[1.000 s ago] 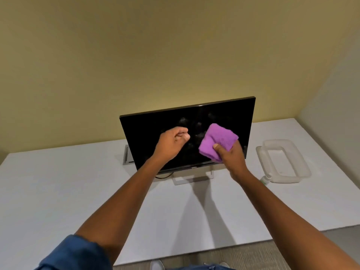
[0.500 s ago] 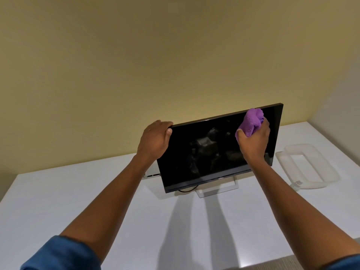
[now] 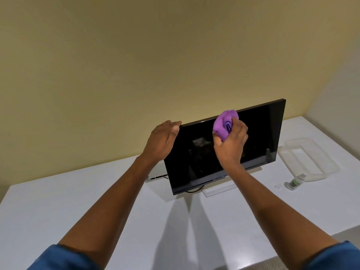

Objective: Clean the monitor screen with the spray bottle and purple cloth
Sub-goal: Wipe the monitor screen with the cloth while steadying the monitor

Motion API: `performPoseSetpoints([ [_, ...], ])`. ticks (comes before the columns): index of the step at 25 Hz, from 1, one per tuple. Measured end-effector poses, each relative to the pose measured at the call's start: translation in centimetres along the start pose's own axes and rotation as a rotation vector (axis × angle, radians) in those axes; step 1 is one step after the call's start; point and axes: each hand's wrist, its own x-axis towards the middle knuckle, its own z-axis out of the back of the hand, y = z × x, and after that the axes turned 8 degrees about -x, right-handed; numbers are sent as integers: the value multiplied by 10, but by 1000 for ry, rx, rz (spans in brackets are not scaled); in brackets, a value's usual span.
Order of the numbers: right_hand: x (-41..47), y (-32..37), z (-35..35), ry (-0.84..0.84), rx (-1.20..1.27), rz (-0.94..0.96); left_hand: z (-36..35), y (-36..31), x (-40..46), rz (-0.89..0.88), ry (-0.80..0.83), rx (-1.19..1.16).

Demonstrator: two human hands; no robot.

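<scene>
Head view: the white surface [image 3: 78,201] carries the monitor [image 3: 259,137], standing tilted back on its slim stand, screen dark and facing the person. The left hand [image 3: 162,142] rests on its top left corner, fingers nearly straight over the edge, while the right hand [image 3: 231,142] grips the bunched purple cloth [image 3: 224,123] and presses it on the screen near the top edge. Pushing hard that high could tip the monitor backward if the left hand lets go, and a bunched cloth may smear rather than clean. The clear tray [image 3: 319,168] lies to the right; the spray bottle [image 3: 296,183] stands just beside its near corner, and a swinging forearm could knock it over. A small logo on the bottom bezel is too blurred to read.
</scene>
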Motion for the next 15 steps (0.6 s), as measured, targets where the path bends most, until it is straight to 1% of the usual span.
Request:
performPoseSetpoints([
  [3, -16, 22, -13, 34, -42, 81, 6, 2, 0, 72, 38, -152],
  [6, -33, 34, -24, 44, -91, 182, 12, 4, 2, 200, 108, -396],
  [8, -43, 34, -30, 40, -115, 240, 13, 5, 3, 258, 108, -496],
  [12, -51, 18, -35, 20, -202, 316, 9, 4, 2, 286, -55, -596],
  [15, -70, -6, -41, 105, -271, 322, 4, 4, 2, 324, -131, -658],
])
